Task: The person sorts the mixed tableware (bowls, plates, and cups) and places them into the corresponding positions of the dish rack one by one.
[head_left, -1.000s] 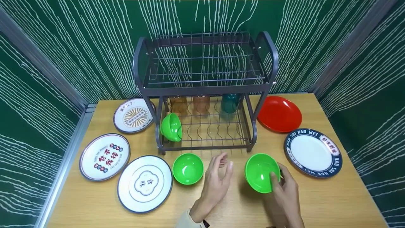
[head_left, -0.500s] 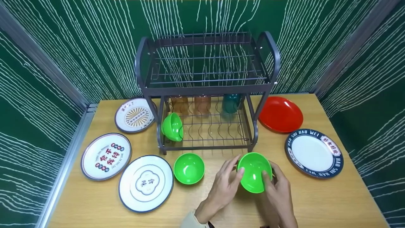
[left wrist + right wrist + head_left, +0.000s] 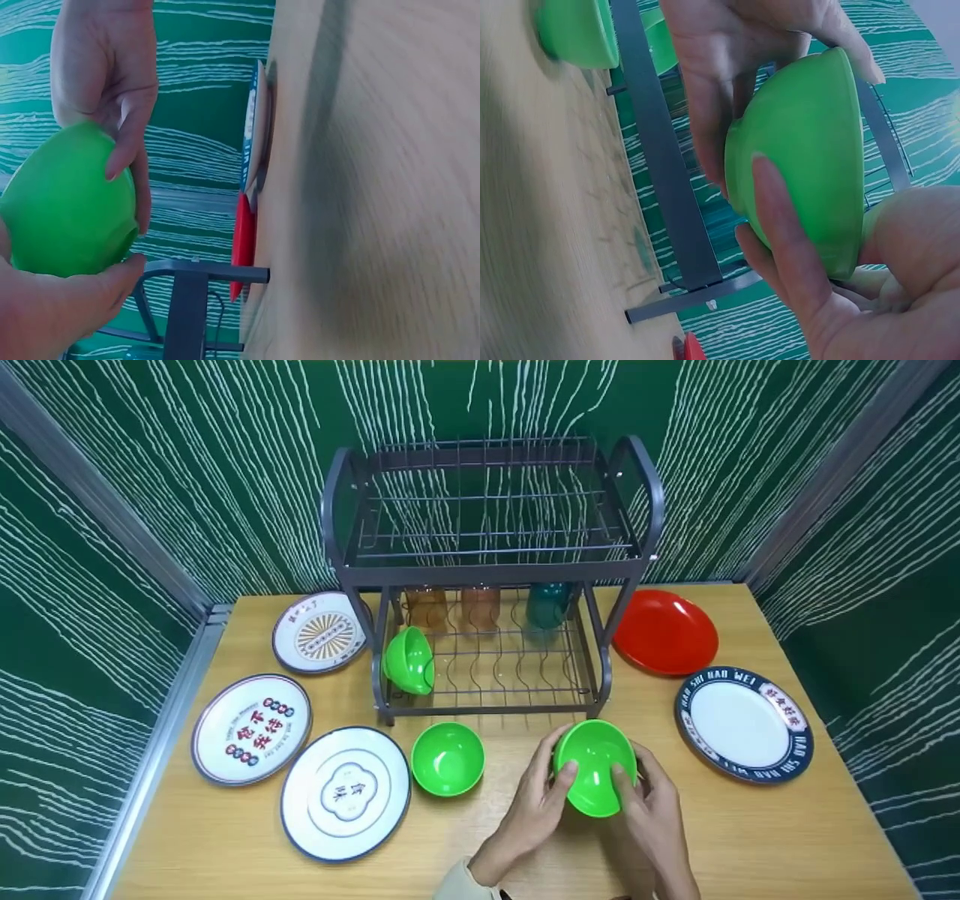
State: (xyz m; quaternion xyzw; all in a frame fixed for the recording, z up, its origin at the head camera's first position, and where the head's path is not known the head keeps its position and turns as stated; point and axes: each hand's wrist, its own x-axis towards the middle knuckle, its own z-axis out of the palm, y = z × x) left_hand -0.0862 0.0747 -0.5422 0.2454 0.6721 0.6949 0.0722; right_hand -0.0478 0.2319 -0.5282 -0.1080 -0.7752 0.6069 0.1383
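Note:
Both hands hold a green bowl (image 3: 596, 765) above the table's front part, with its inside tilted toward the head camera. My left hand (image 3: 536, 802) grips the left side, thumb over the rim. On the opposite side, my right hand (image 3: 658, 814) has its thumb inside the bowl and fingers around the outside. The right wrist view shows the bowl's (image 3: 810, 142) outer wall and foot, clear of the table. A second green bowl (image 3: 448, 759) stands upright on the table, left of the hands. Another green bowl (image 3: 409, 660) leans on its side at the rack's lower left.
A two-tier dark dish rack (image 3: 491, 710) stands behind the hands. Orange, pinkish and teal cups (image 3: 546, 606) sit at the back of its lower tier. Three patterned plates (image 3: 345, 836) lie to the left; a red plate (image 3: 664, 631) and a blue-rimmed plate (image 3: 739, 720) lie to the right.
The held bowl has shifted left with my right hand. My left hand, earlier apart from it, has moved right and taken hold of its left side.

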